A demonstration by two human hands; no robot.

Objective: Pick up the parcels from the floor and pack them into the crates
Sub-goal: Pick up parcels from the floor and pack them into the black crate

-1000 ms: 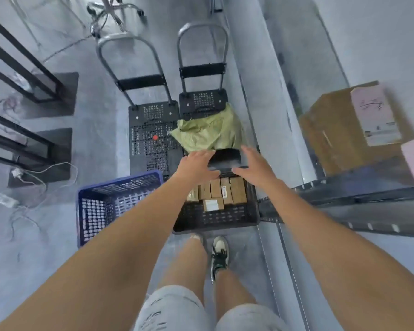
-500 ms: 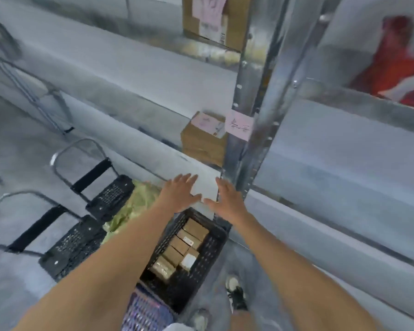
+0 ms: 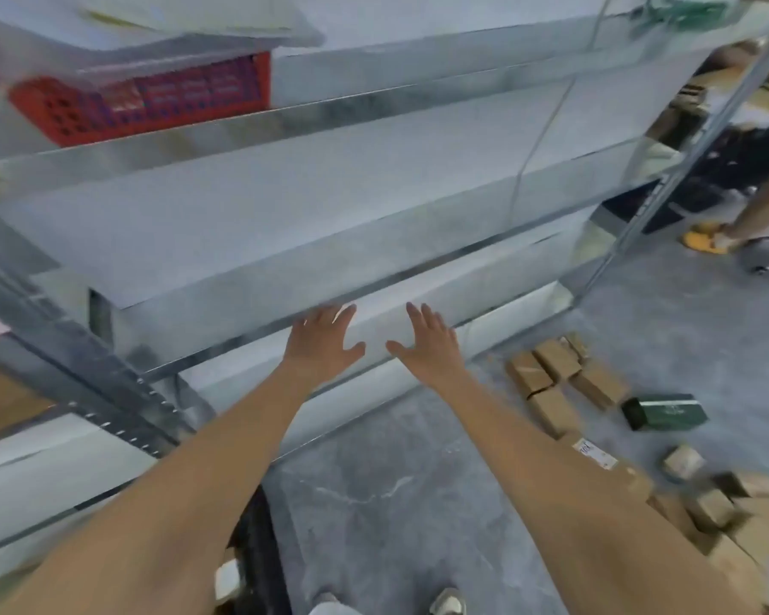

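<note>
Several brown cardboard parcels (image 3: pixel 551 375) lie on the grey floor at the right, and a dark green box (image 3: pixel 664 411) lies among them. More brown parcels (image 3: pixel 711 508) are piled toward the lower right corner. My left hand (image 3: pixel 323 341) and my right hand (image 3: pixel 427 344) are held out in front of me with fingers spread, holding nothing, in front of the metal shelving. A dark edge at the bottom between my arms may be the black crate (image 3: pixel 258 539); most of it is hidden.
A galvanised metal rack (image 3: pixel 285 215) with pale shelves fills the left and centre. A red crate (image 3: pixel 143 99) sits on an upper shelf. Another person's legs and yellow shoe (image 3: pixel 702 241) show at the far right. Bare grey floor (image 3: pixel 396 481) lies ahead.
The view has swung right, away from the black crate and carts, along the rack to the parcels on the floor. Both hands have left the crate and stay empty with fingers spread.
</note>
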